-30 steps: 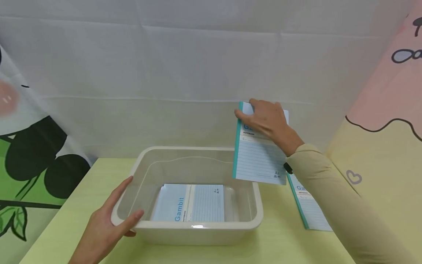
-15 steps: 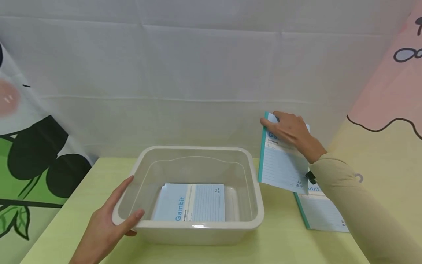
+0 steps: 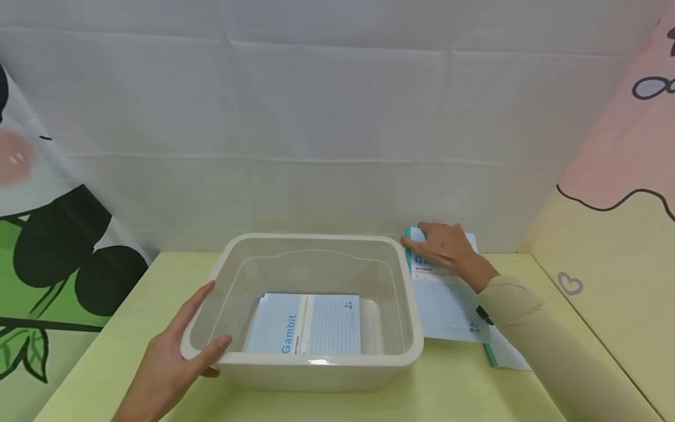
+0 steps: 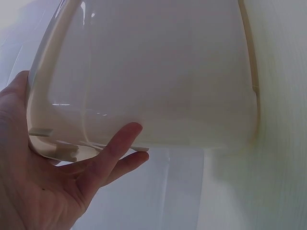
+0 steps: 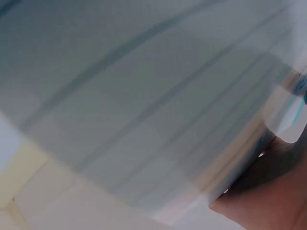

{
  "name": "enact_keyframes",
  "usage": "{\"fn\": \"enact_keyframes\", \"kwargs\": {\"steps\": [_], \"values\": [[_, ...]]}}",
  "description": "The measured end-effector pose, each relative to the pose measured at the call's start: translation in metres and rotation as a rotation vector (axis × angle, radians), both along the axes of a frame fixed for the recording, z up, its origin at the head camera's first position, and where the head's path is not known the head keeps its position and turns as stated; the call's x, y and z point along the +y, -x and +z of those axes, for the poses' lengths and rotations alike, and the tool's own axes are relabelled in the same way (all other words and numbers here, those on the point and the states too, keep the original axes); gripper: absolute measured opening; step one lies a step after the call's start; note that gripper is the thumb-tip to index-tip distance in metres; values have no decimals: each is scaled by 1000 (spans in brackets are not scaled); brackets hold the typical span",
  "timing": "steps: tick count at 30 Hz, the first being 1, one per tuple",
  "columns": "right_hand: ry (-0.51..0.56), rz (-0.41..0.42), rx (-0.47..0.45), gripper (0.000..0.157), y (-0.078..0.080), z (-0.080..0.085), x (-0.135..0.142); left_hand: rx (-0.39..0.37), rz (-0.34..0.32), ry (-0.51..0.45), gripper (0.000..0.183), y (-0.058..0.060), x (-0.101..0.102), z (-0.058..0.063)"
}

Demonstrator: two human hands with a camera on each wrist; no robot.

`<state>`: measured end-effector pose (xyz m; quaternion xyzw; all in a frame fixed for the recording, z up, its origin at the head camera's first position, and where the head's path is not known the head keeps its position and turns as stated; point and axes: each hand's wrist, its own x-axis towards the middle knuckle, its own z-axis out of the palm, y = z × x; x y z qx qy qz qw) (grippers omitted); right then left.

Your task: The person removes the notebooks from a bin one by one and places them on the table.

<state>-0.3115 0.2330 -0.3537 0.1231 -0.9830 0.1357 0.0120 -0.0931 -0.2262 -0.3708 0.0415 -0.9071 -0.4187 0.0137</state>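
Observation:
A pale blue notebook (image 3: 448, 313) with a teal spine lies beside the basin, its near end seemingly tilted up a little. My right hand (image 3: 448, 249) grips its far end from above, thumb at the spine edge. The right wrist view is filled by the notebook's ruled cover (image 5: 124, 91), close up. At the near left corner of the white plastic basin (image 3: 316, 375), my left hand (image 3: 171, 357) holds the rim. In the left wrist view, the fingers (image 4: 112, 153) reach around the basin's corner. Inside the basin lies a blue Gambit notebook (image 3: 332, 328), turned sideways; others may lie beneath it.
Another notebook (image 3: 508, 351) lies on the yellow-green table (image 3: 448, 387) at the right, partly hidden under the sleeve and the held notebook. A white cloth backdrop (image 3: 337, 117) rises behind, and patterned panels stand on both sides.
The right hand has carried its notebook first rightward, away from over the basin's right edge, then down toward the table. The left hand and the basin have stayed in place.

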Motion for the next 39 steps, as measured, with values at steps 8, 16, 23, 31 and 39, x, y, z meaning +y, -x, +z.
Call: {"fn": "enact_keyframes", "kwargs": {"steps": [8,16,23,31,39], "values": [[-10,95,-29,65,0,-37,-14,11,-3,-13,87,0,2,-1],[-84,138,-33,66,4,-63,-12,29,-4,-21,87,0,1,-1],[-75,149,-15,65,8,-68,-5,9,-2,-14,87,-1,1,0],[25,122,52,55,11,-25,4,29,-7,-22,86,0,2,0],[89,179,142,53,7,25,-11,1,0,-11,87,0,0,-1]]}}
